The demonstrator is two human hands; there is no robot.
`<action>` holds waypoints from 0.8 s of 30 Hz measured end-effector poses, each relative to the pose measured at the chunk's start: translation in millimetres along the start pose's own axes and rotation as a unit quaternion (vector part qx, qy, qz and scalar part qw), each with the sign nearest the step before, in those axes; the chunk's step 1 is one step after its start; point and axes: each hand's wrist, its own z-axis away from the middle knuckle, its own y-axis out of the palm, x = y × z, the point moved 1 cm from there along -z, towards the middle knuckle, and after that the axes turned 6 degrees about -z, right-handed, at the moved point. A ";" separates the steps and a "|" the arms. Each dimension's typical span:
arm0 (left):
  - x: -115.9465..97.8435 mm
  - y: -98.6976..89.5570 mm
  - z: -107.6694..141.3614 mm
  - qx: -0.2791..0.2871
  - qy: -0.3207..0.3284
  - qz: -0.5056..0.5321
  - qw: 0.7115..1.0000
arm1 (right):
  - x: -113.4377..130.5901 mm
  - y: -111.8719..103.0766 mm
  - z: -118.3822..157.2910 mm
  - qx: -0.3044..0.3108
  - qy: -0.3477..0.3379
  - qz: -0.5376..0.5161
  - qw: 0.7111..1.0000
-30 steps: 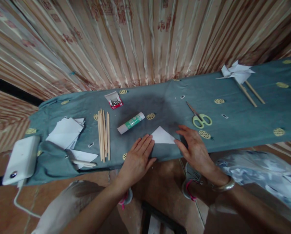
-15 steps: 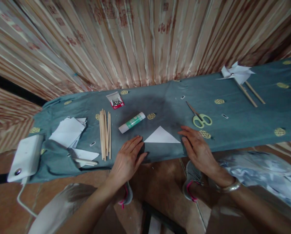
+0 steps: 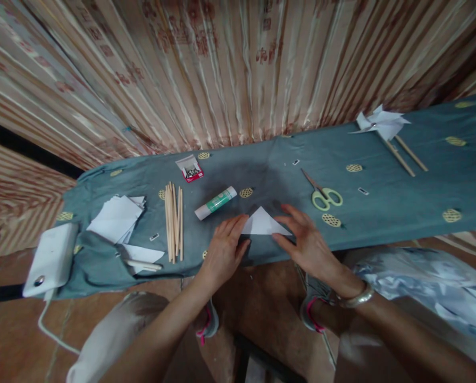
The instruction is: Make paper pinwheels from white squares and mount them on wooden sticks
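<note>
A white sheet of paper [image 3: 261, 222], folded into a triangle, lies on the cloth with its point away from me. My left hand [image 3: 225, 249] rests over the triangle's left corner, fingers stretched out and thumb apart. On the opposite side, my right hand [image 3: 307, 242] has its fingers spread at the right corner, index finger above and thumb near the bottom edge. Neither hand is closed round the paper. A glue stick [image 3: 216, 202] lies just beyond my left hand. Scissors with green handles [image 3: 322, 194] lie beyond my right hand.
Wooden sticks [image 3: 174, 223] lie left of the glue stick, near a small red box of metal pieces [image 3: 191, 171]. Farther left are a stack of white paper [image 3: 116, 218] and a white power bank [image 3: 51, 258]. A paper pinwheel [image 3: 383, 125] lies at the far right.
Both hands have moved inward onto the paper triangle: the left hand now covers its left corner, and the right hand has come left over its right corner. The view has shifted slightly.
</note>
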 end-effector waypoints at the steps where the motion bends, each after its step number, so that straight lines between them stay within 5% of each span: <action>1: -0.2 1.4 -1.6 -0.001 -0.001 0.003 1.000 | 1.1 0.8 -0.3 0.002 0.007 -0.006 1.000; 6: -3.9 3.8 -6.9 -0.021 0.012 0.003 1.000 | 9.4 0.0 0.1 0.008 0.026 -0.052 0.998; 17: -22.8 -7.0 -11.1 -0.054 0.070 -0.020 0.996 | 18.9 -6.6 5.5 0.031 -0.046 -0.048 0.997; 24: -21.0 -8.4 -12.3 -0.036 0.147 -0.098 0.984 | 21.5 -8.4 10.5 0.014 0.000 -0.065 0.998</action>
